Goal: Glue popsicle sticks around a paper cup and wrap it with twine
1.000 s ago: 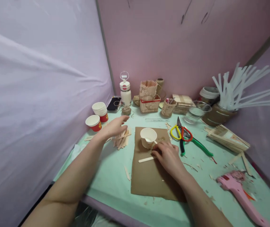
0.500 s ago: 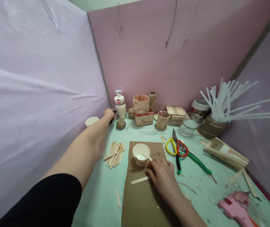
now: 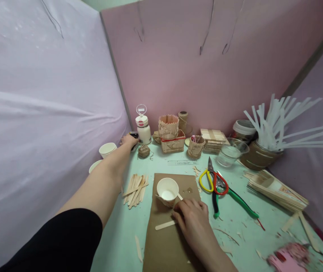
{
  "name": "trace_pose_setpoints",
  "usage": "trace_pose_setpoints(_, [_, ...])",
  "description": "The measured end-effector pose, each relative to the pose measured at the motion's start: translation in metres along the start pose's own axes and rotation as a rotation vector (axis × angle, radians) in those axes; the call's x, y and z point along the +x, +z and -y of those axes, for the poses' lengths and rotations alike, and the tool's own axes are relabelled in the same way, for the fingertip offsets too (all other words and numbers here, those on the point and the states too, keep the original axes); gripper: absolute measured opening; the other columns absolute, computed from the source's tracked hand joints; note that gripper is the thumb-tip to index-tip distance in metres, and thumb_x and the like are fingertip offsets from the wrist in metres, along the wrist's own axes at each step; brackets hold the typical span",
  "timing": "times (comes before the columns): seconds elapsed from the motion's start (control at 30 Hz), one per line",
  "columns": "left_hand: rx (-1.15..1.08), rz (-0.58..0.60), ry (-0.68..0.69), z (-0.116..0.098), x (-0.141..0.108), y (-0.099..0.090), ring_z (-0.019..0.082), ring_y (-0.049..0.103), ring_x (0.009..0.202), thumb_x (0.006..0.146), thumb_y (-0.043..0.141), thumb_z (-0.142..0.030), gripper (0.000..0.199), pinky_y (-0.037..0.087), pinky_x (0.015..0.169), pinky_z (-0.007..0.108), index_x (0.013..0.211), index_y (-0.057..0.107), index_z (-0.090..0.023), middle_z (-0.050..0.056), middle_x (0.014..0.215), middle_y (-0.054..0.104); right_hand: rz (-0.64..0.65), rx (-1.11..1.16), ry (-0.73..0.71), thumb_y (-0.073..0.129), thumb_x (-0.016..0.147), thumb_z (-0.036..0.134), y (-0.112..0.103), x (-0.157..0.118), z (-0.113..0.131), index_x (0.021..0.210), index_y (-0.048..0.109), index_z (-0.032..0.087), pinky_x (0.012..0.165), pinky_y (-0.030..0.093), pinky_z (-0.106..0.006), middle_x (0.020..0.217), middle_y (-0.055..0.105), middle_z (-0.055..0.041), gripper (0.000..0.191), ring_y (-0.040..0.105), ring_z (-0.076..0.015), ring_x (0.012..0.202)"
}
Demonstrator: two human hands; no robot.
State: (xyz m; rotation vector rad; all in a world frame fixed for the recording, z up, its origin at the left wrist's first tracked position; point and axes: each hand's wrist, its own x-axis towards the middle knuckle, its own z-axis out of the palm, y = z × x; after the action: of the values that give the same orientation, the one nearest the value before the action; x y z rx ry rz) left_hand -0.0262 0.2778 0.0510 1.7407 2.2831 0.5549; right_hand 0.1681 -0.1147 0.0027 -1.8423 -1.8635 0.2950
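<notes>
My left hand (image 3: 129, 141) reaches far out to the back left, its fingers bent around a flat black object (image 3: 134, 135) that looks like a phone beside the white bottle (image 3: 143, 130). On the brown cardboard (image 3: 161, 249), a white paper cup (image 3: 167, 192) stands upright with thin wooden sticks at its sides. My right hand (image 3: 192, 213) rests on the cardboard just right of the cup, fingers curled down near the cup's base; what they grip, if anything, is hidden. A flat craft stick (image 3: 165, 225) lies with one end by my right thumb.
Craft sticks (image 3: 135, 190) lie left of the cardboard; paper cups (image 3: 107, 150) stand behind my left forearm. To the right are red-and-yellow-handled scissors (image 3: 214, 181) over green-handled pliers (image 3: 243, 204), a pink glue gun (image 3: 287, 258) and bundled sticks (image 3: 277, 190). Small baskets (image 3: 173, 141) line the back.
The view has shifted slightly, so things on the table appear lower and a second cup shows at left. My left hand stays at the black object; my right hand stays by the cup.
</notes>
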Motion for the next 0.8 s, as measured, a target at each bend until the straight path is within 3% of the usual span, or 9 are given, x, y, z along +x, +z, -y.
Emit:
trace_pose_setpoints(0.07, [0.015, -0.012, -0.043, 0.0, 0.0, 0.001, 0.044, 0.054, 0.13, 0.069, 0.086, -0.043, 0.066, 0.049, 0.097, 0.052, 0.122, 0.061, -0.013, 0.027, 0.133, 0.061, 0.015, 0.002, 0.009, 0.064, 0.092, 0.02, -0.001, 0.0, 0.0, 0.084, 0.066, 0.023, 0.086, 0.033, -0.041, 0.09, 0.073, -0.0035, 0.009, 0.064, -0.026, 0.091])
trace_pose_setpoints(0.2, [0.019, -0.025, -0.069, -0.001, -0.002, 0.002, 0.041, 0.056, 0.129, 0.068, 0.086, -0.044, 0.067, 0.048, 0.098, 0.049, 0.122, 0.061, -0.015, 0.026, 0.133, 0.062, 0.03, 0.003, 0.016, 0.063, 0.093, 0.021, -0.001, 0.0, 0.001, 0.084, 0.066, 0.023, 0.086, 0.034, -0.041, 0.091, 0.073, -0.004, 0.01, 0.064, -0.0266, 0.091])
trace_pose_setpoints(0.37, [-0.002, -0.088, -0.031, -0.008, -0.021, 0.0, 0.027, 0.062, 0.117, 0.093, 0.065, -0.04, 0.043, 0.054, 0.097, 0.048, 0.129, 0.059, -0.017, 0.013, 0.132, 0.06, 0.033, -0.008, 0.016, 0.064, 0.093, 0.021, -0.002, 0.001, 0.001, 0.083, 0.066, 0.022, 0.086, 0.034, -0.041, 0.09, 0.074, -0.0044, 0.01, 0.065, -0.0272, 0.091])
trace_pose_setpoints(0.47, [-0.05, -0.127, 0.048, -0.011, -0.043, 0.0, 0.026, 0.062, 0.117, 0.095, 0.063, -0.037, 0.041, 0.054, 0.097, 0.049, 0.131, 0.058, -0.017, 0.012, 0.134, 0.059, 0.053, -0.008, 0.019, 0.063, 0.093, 0.021, -0.003, 0.002, 0.002, 0.084, 0.067, 0.022, 0.087, 0.034, -0.042, 0.091, 0.074, -0.0044, 0.01, 0.066, -0.0274, 0.091])
trace_pose_setpoints(0.63, [-0.182, -0.1, 0.184, 0.001, -0.091, -0.002, 0.033, 0.043, 0.144, 0.086, 0.063, -0.012, 0.05, 0.037, 0.118, 0.044, 0.134, 0.052, -0.007, 0.026, 0.148, 0.05, 0.043, -0.011, 0.011, 0.062, 0.093, 0.02, -0.004, 0.003, 0.0, 0.084, 0.068, 0.022, 0.088, 0.033, -0.043, 0.09, 0.074, -0.0051, 0.011, 0.065, -0.0279, 0.093])
trace_pose_setpoints(0.8, [-0.342, -0.093, 0.31, 0.024, -0.141, -0.009, 0.03, 0.034, 0.151, 0.084, 0.058, -0.012, 0.058, 0.028, 0.124, 0.043, 0.14, 0.045, -0.01, 0.022, 0.156, 0.042, 0.023, 0.005, 0.016, 0.06, 0.093, 0.022, -0.006, 0.005, -0.002, 0.083, 0.067, 0.022, 0.088, 0.031, -0.043, 0.088, 0.073, -0.0047, 0.013, 0.065, -0.0273, 0.094])
